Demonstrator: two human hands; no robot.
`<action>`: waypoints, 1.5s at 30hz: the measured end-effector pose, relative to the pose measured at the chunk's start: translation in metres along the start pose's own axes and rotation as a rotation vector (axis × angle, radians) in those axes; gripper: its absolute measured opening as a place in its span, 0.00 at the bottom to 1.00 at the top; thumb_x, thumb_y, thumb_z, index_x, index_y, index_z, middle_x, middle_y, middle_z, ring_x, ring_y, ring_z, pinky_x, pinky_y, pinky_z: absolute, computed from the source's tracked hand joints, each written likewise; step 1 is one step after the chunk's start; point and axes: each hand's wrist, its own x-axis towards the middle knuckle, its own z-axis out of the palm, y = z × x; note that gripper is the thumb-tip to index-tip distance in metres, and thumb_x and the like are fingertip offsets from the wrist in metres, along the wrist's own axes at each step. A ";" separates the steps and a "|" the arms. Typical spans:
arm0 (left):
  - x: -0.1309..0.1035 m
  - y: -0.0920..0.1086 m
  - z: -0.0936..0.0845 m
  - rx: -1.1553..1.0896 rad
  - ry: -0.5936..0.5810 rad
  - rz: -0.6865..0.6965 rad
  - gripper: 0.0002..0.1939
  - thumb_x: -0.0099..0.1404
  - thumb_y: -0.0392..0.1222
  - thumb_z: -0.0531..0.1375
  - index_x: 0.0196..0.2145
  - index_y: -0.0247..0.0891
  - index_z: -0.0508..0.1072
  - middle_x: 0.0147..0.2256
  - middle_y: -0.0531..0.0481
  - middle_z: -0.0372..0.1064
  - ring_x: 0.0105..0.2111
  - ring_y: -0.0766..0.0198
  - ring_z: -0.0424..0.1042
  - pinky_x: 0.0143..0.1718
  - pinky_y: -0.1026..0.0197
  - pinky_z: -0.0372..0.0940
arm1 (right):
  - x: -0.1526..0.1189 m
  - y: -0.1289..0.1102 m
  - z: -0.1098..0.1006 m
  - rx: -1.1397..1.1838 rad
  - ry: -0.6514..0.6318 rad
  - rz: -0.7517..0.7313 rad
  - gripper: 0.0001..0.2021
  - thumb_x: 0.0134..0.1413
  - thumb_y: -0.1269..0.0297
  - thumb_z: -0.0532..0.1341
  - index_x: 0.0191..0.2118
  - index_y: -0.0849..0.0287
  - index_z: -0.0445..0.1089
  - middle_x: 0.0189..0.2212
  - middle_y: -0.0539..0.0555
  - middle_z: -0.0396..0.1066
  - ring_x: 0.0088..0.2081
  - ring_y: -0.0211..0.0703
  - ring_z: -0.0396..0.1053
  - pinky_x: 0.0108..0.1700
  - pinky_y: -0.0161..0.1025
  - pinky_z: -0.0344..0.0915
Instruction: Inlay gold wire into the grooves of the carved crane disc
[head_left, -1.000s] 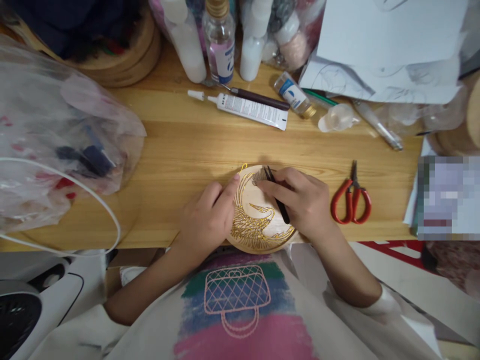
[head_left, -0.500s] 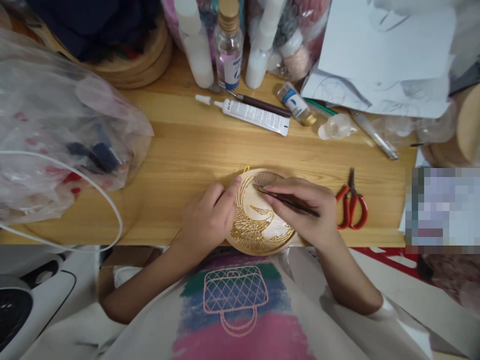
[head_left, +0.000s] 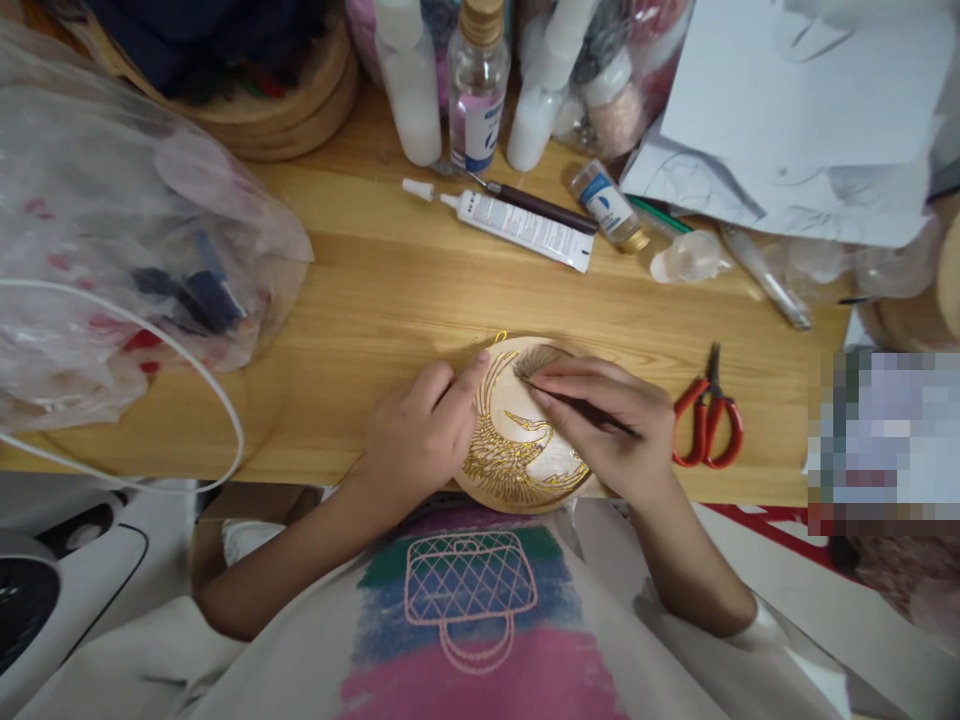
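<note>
A round pale wooden plate (head_left: pixel 517 402), with a raised gold outline of a long-beaked bird, lies at the table's front edge. My left hand (head_left: pixel 424 430) grips its left rim, the index finger stretched along the top left edge; its other fingers are partly hidden. In my right hand (head_left: pixel 619 420) a slim dark pen-like tool (head_left: pixel 600 412) is pinched. Its tip meets the upper part of the plate, by a brownish feather pattern. The exact kind of tool cannot be made out. A small yellow loop (head_left: pixel 501 338) sticks out at the plate's top edge.
Red-handled pliers (head_left: pixel 709 420) lie right of my right hand. Behind are a white tube (head_left: pixel 525 230), a dark-handled tool (head_left: pixel 541 207), a small bottle (head_left: pixel 604 205), standing bottles (head_left: pixel 480 95) and paper sheets (head_left: pixel 806 90). A clear plastic bag (head_left: pixel 225 230) and white cable (head_left: pixel 217 390) are at left.
The view has shifted slightly, so the table things sit a little differently in it. Both hands keep their hold; the tool's tip stays at the plate's upper part, with only a small shift.
</note>
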 end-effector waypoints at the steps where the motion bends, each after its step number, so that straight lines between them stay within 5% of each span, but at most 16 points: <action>1: 0.000 0.000 0.000 0.000 -0.005 -0.002 0.19 0.71 0.30 0.49 0.52 0.35 0.75 0.25 0.52 0.67 0.23 0.68 0.65 0.25 0.65 0.58 | 0.000 0.000 0.000 0.003 -0.002 0.002 0.09 0.54 0.77 0.67 0.40 0.60 0.79 0.39 0.57 0.81 0.41 0.40 0.79 0.46 0.37 0.76; 24: 0.000 0.000 0.000 0.040 0.008 0.008 0.20 0.72 0.32 0.47 0.51 0.36 0.76 0.25 0.52 0.67 0.23 0.68 0.64 0.26 0.65 0.58 | -0.002 -0.004 -0.006 -0.028 0.054 0.009 0.10 0.53 0.76 0.68 0.41 0.59 0.80 0.38 0.56 0.81 0.39 0.40 0.79 0.42 0.37 0.77; 33: -0.002 -0.003 -0.001 0.019 -0.126 -0.019 0.24 0.76 0.39 0.43 0.49 0.44 0.78 0.27 0.52 0.67 0.24 0.67 0.64 0.26 0.65 0.58 | -0.004 0.001 -0.005 -0.008 0.038 0.006 0.09 0.54 0.75 0.67 0.41 0.58 0.80 0.38 0.56 0.81 0.39 0.42 0.79 0.43 0.40 0.77; 39: -0.001 -0.002 -0.006 0.005 -0.263 -0.065 0.24 0.73 0.35 0.45 0.56 0.48 0.75 0.29 0.51 0.67 0.26 0.66 0.65 0.26 0.65 0.58 | -0.004 0.001 -0.005 -0.009 0.052 0.007 0.08 0.55 0.74 0.67 0.40 0.57 0.80 0.37 0.56 0.81 0.38 0.43 0.79 0.42 0.41 0.78; 45: -0.001 -0.004 -0.003 0.018 -0.284 -0.026 0.20 0.74 0.40 0.47 0.55 0.51 0.74 0.29 0.51 0.63 0.23 0.66 0.59 0.21 0.63 0.48 | -0.005 -0.001 -0.003 -0.041 0.089 0.014 0.08 0.56 0.71 0.67 0.41 0.55 0.78 0.37 0.53 0.81 0.39 0.42 0.79 0.43 0.40 0.77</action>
